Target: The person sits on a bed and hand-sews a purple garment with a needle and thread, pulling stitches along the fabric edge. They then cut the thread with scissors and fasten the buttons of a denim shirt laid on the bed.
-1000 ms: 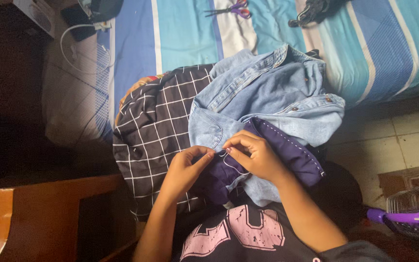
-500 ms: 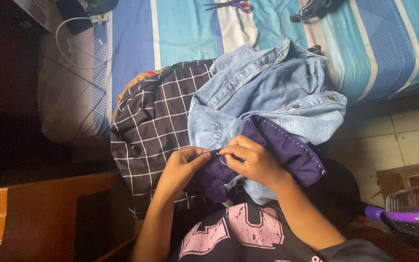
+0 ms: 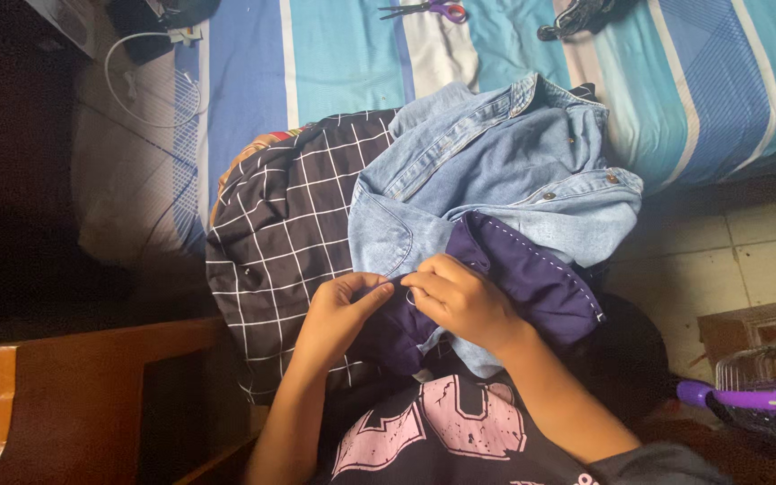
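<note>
A person seated beside a striped bed (image 3: 334, 54) works a piece of dark purple cloth (image 3: 532, 278) with both bare hands. The left hand (image 3: 339, 310) pinches the cloth's edge between thumb and fingertips, its grip narrow and closed on the fabric; the right hand (image 3: 460, 301) is curled over the same edge just beside it, fingers closed on the cloth, and whether it also holds a needle cannot be told. Compared with a second ago the hands sit in nearly the same spot and the same pinch, with only a slight shift of the fingers, which suggests slow, fine work along one short stretch of the hem. The purple cloth lies on the person's lap, partly under a pale denim jacket (image 3: 505, 171) that rests against a black checked garment (image 3: 289, 233). Scissors (image 3: 428, 11) with purple handles lie well apart on the bed, a wooden chair arm (image 3: 74, 395) at lower left.
</note>
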